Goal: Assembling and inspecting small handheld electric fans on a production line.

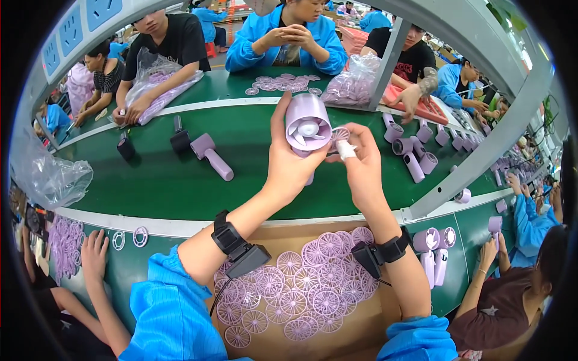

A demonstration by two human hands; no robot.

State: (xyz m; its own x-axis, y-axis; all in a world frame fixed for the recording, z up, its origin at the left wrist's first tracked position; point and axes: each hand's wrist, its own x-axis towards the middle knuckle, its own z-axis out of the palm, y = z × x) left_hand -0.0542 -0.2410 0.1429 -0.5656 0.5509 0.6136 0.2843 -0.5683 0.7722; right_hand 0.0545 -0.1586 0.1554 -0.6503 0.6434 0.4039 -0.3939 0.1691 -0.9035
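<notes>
left hand (pixel 283 161) wrapped around the drum-shaped head of a lilac handheld fan (pixel 307 112), out over the middle of the green tabletop (pixel 241 129)! smooth, satiny shell, round mouth tipped toward the near side, curved blades and a domed pale hub inside. and the right hand (pixel 365 161), fingers pinched narrow on a thin spoked grille (pixel 339 137), just beside the fan's right rim; whether the two touch, can't tell. soft white wrapping (pixel 345 150) on a digit there.

near side now: an open cardboard carton (pixel 388 301), matte brown, with a loose heap of lilac grilles (pixel 307 278), fine-ribbed wheels overlapping flat, some spreading to the near left.

to the left, a lilac fan (pixel 203 145) lies on its side, and beyond it two glossy black fans (pixel 180 141). farther left, a crinkled clear bag (pixel 51 174) droops over the tabletop's edge. right side, a cluster of lilac fans (pixel 401 146) sits packed together.

edges: a pale metal rail (pixel 138 224) bows along the near side, and a slanting grey post (pixel 457 162) cuts across at the right. room to move? broad bare green left of the left hand, a tighter gap between right hand and cluster.
</notes>
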